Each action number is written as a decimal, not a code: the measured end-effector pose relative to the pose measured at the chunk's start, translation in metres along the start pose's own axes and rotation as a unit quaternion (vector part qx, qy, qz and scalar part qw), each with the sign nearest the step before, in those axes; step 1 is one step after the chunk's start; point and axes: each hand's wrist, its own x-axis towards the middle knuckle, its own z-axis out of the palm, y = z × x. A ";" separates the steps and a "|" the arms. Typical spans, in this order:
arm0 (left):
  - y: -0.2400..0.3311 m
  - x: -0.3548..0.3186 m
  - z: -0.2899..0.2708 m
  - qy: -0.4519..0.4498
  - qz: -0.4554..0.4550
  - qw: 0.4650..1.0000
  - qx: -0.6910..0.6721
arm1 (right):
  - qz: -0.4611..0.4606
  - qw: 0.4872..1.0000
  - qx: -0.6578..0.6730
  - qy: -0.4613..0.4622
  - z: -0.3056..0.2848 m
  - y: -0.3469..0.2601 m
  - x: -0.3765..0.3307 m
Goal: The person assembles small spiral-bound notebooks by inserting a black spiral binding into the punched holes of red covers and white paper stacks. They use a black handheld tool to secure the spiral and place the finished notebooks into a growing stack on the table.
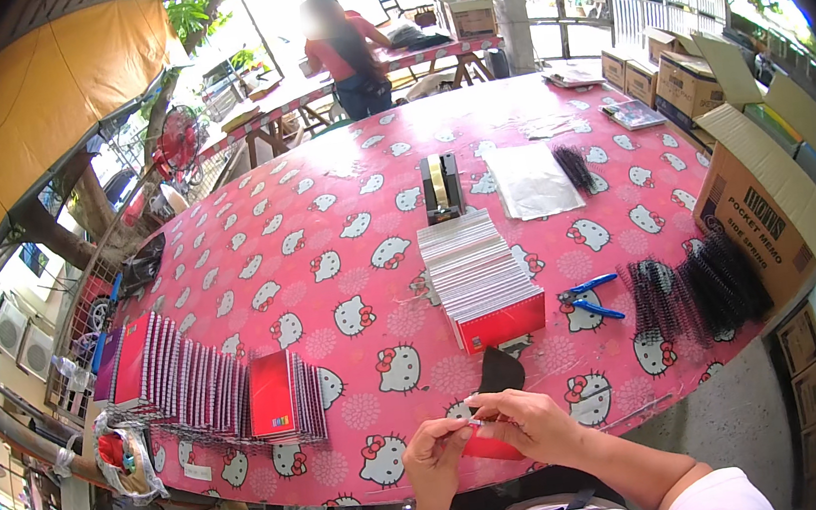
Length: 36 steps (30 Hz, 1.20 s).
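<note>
both hands together at the near table edge, working one small red notebook (490,444): left hand (434,454) pinches its left end, right hand (531,422) is clamped over the top with fingertips at the upper edge, where something thin and pale shows; cannot tell whether it is tape, a label or a film strip. the notebook sits low over the pink cartoon-print table (308,256), just in front of a black pouch-like piece (500,370). reads as the per-piece finishing step, mid-way on this unit, not yet released. beyond the hands: a long row of red-covered notebooks (480,282) laid flat in a line running up to a tape dispenser (442,188); blue-handled pliers (589,297) just right of that row; black spiral coils (699,290) further right near the open cardboard box (760,205); clear plastic sleeves (530,181) by the dispenser. at left, a stack of spiral-bound notebooks (206,379) stands on edge. judgement: the next move needs the right fingertips to keep the pale strip aligned along the edge while the left steadies the cover; a slip would skew it. another person stands at a far table, clear of this work.
</note>
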 end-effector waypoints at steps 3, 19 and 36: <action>0.004 -0.002 0.002 0.009 0.002 1.000 0.023 | -0.012 0.999 -0.031 0.019 -0.002 -0.006 -0.002; 0.016 -0.023 -0.004 -0.006 0.030 0.999 0.017 | 0.014 0.999 0.011 0.027 0.007 -0.027 -0.020; 0.037 -0.035 0.001 -0.004 0.089 0.992 0.093 | 0.060 0.995 0.076 -0.009 0.008 -0.032 -0.030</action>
